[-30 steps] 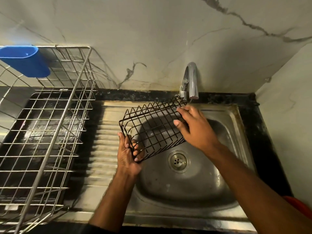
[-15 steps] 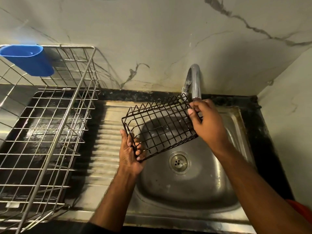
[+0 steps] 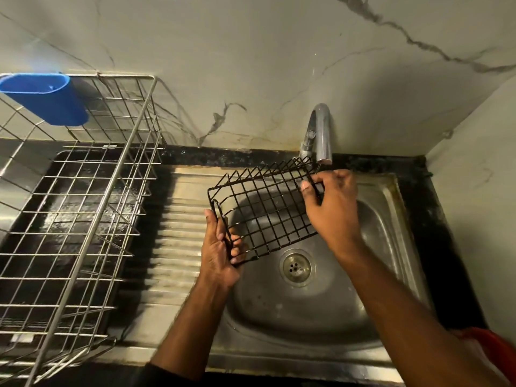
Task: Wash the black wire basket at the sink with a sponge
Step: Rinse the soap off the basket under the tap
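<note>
Both hands, left hand (image 3: 220, 252) and right hand (image 3: 332, 202), grip the black wire basket (image 3: 262, 210) by its ends above the steel sink (image 3: 301, 311), under the silver tap (image 3: 321, 132).

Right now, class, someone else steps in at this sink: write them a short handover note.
Left hand grips the near left corner of the black wire basket. Right hand pinches its far right end, just under the tap.
The basket is held tilted over the sink bowl, above the drain.
Done: basket brought to the sink.
Left: no sponge in view and no water seen running, so find a sponge, scrub, rinse.
</note>
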### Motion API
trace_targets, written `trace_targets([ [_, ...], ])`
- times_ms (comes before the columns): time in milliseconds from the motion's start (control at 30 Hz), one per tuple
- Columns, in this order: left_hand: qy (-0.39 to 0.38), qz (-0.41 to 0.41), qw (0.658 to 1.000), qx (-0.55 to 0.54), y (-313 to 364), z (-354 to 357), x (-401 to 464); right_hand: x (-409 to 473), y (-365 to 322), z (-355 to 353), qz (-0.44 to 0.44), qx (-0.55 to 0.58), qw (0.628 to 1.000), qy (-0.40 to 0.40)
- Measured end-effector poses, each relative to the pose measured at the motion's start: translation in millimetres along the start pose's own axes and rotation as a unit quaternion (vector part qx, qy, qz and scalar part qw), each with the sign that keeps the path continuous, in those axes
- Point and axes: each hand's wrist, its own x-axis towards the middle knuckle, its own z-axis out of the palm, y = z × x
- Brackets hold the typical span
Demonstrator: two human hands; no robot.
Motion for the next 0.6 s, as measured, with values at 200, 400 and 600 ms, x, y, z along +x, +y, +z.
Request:
trace_targets([
  [200, 0.007, -0.009, 1.000, 0.017, -2.6, 4.3, -1.8, -2.1, -1.1, -2.7, -0.143, 0.018, 0.989, -0.032],
  [400, 0.011, 0.004, 1.000, 0.021, -3.4, 3.7, -2.7, -2.6, -3.8, -7.6, -0.090, -0.059, 0.992, -0.059],
  [600, -0.005, 0.011, 1.000, 0.007, -0.7, 4.0, -4.2, 4.8, -0.8, -1.0, -0.071, -0.037, 0.978, -0.191],
])
